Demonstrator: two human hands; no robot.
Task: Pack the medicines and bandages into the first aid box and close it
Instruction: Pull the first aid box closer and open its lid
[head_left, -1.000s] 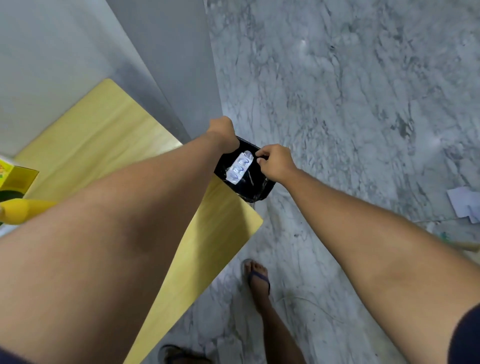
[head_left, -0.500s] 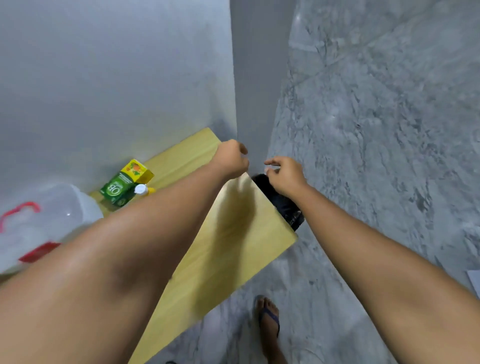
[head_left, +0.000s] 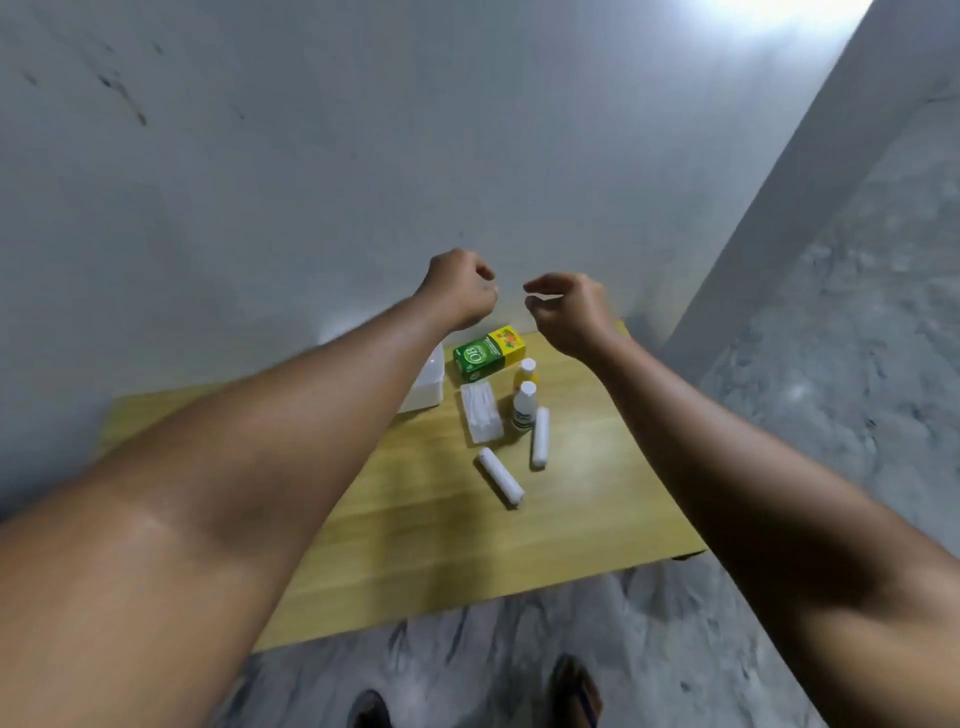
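Counting two rolls (head_left: 500, 477) (head_left: 540, 438), seemingly two bottles (head_left: 523, 408) (head_left: 526, 373)

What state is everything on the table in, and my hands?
left hand: fisted, nothing visible
right hand: loosely curled, empty
green box: closed, lying flat
white bottle: capped, upright
yellow bottle: capped, upright
near bandage roll: rolled, lying
far bandage roll: rolled, lying
first aid box: mostly hidden

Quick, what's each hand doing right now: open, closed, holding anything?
Left hand: closed, fingers curled into a fist, nothing visible in it.
Right hand: open, fingers loosely curled, holding nothing.
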